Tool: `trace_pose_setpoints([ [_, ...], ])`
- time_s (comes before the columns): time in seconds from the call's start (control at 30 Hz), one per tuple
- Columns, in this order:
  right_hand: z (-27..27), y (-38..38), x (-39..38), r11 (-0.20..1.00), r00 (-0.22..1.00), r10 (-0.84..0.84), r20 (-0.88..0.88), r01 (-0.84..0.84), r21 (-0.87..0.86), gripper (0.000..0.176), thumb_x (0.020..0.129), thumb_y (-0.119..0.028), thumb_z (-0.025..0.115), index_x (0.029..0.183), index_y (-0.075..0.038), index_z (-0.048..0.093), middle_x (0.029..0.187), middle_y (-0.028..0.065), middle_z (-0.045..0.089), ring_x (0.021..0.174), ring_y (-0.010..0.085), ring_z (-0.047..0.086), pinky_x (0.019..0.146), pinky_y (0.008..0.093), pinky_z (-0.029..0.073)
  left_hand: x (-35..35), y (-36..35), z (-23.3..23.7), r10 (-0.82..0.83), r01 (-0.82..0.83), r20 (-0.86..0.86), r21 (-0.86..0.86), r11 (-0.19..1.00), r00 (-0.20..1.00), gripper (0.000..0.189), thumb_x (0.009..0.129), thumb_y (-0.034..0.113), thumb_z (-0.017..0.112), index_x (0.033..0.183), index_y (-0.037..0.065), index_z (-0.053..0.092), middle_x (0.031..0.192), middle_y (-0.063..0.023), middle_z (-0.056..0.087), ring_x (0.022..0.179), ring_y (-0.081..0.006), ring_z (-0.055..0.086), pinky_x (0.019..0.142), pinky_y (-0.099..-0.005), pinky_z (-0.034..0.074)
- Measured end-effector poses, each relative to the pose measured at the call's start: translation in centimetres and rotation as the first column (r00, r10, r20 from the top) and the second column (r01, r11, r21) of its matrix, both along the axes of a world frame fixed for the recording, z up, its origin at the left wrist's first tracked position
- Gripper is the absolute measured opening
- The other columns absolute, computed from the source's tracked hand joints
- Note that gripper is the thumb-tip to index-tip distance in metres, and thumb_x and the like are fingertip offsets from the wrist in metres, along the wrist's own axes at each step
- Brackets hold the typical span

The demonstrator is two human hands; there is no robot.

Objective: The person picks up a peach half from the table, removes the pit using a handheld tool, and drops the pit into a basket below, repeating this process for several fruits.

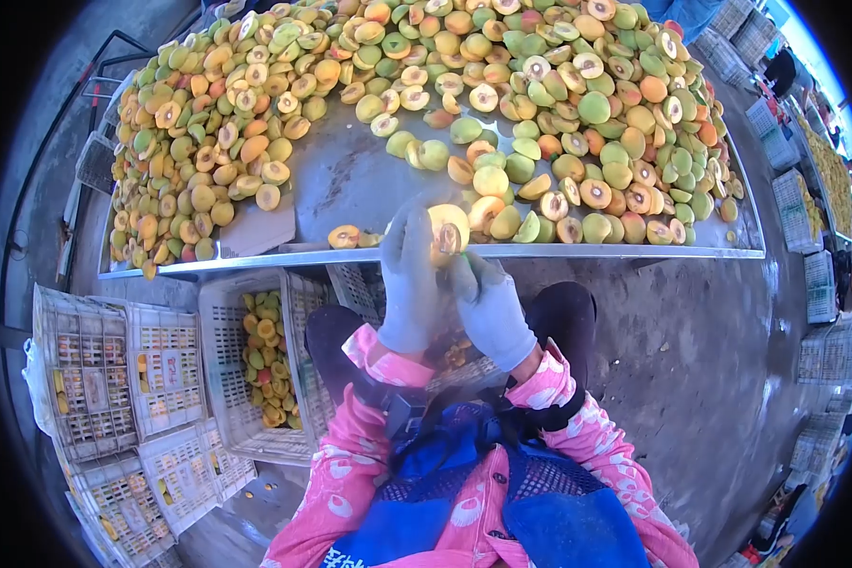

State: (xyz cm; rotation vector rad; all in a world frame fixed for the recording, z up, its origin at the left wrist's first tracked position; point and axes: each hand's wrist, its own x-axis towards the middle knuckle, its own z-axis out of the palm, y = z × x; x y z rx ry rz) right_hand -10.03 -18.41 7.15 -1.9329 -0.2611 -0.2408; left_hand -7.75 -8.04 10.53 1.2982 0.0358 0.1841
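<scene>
My left hand, in a pale glove, is closed around a cut peach half, with its yellow flesh and brown pit hollow facing up. My right hand, also gloved, is just below and right of that half, its fingers curled and pressed together. A small green bit shows at its fingertips; what it belongs to is hidden. Both hands are at the near edge of a metal table heaped with halved peaches, some green, some orange. Motion blurs the left glove slightly.
A crate with peach pieces stands below the table at left. More plastic crates lie further left. The table's metal rim runs across in front of me. Stacked crates line the right side.
</scene>
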Motion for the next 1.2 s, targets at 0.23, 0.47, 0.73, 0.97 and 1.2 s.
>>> trace_pose_setpoints([
  [0.23, -0.5, -1.6, 1.0, 0.994, 0.986, 0.094, -0.141, -0.085, 0.065, 0.029, 0.096, -0.027, 0.048, 0.089, -0.001, 0.060, 0.073, 0.0239, 0.059, 0.070, 0.0427, 0.059, 0.062, 0.0462, 0.046, 1.1, 0.7, -0.9, -0.121, 0.129, 0.044, -0.253, 0.959, 0.992, 0.040, 0.098, 0.024, 0.039, 0.126, -0.002, 0.049, 0.120, -0.0148, 0.057, 0.111, -0.0194, 0.055, 0.087, -0.0311, 0.048],
  [0.47, -3.6, -0.9, 1.6, 0.991, 0.982, 0.118, -0.150, -0.108, 0.075, 0.029, 0.095, -0.027, 0.051, 0.087, 0.000, 0.058, 0.071, 0.0243, 0.058, 0.066, 0.0415, 0.058, 0.060, 0.0440, 0.046, 2.2, 1.1, -1.3, -0.205, 0.243, -0.153, 0.306, 0.920, 0.967, 0.031, 0.093, 0.011, 0.051, 0.119, -0.004, 0.056, 0.105, -0.0125, 0.064, 0.092, -0.0210, 0.063, 0.083, -0.0307, 0.051],
  [0.73, -2.3, -2.2, 1.2, 0.962, 0.879, 0.242, -0.410, -0.163, 0.219, 0.033, 0.096, -0.030, 0.050, 0.090, 0.001, 0.061, 0.075, 0.0202, 0.060, 0.066, 0.0357, 0.056, 0.066, 0.0399, 0.046, 2.2, 1.8, -2.8, -0.180, 0.114, 0.173, 0.334, 0.936, 0.968, 0.033, 0.097, 0.023, 0.049, 0.113, -0.005, 0.057, 0.104, -0.0134, 0.064, 0.096, -0.0220, 0.063, 0.085, -0.0324, 0.050],
  [0.97, -2.8, -1.1, 0.3, 0.981, 0.971, 0.100, -0.215, -0.061, 0.184, 0.032, 0.097, -0.028, 0.049, 0.090, 0.001, 0.061, 0.076, 0.0204, 0.061, 0.069, 0.0380, 0.058, 0.065, 0.0403, 0.047, 2.5, 1.4, -2.7, -0.335, 0.291, -0.194, -0.225, 0.930, 0.922, 0.038, 0.098, 0.029, 0.045, 0.109, -0.005, 0.058, 0.105, -0.0145, 0.064, 0.094, -0.0238, 0.064, 0.087, -0.0321, 0.050],
  [1.2, -2.1, 0.1, -0.6, 0.966, 0.980, 0.047, -0.192, 0.004, 0.259, 0.029, 0.097, -0.024, 0.048, 0.090, 0.001, 0.059, 0.077, 0.0223, 0.060, 0.072, 0.0393, 0.060, 0.063, 0.0407, 0.046, 0.9, -0.3, -3.2, -0.041, 0.040, 0.018, 0.066, 0.997, 0.999, 0.036, 0.100, 0.026, 0.038, 0.109, -0.004, 0.057, 0.107, -0.0143, 0.064, 0.100, -0.0244, 0.063, 0.089, -0.0339, 0.050],
])
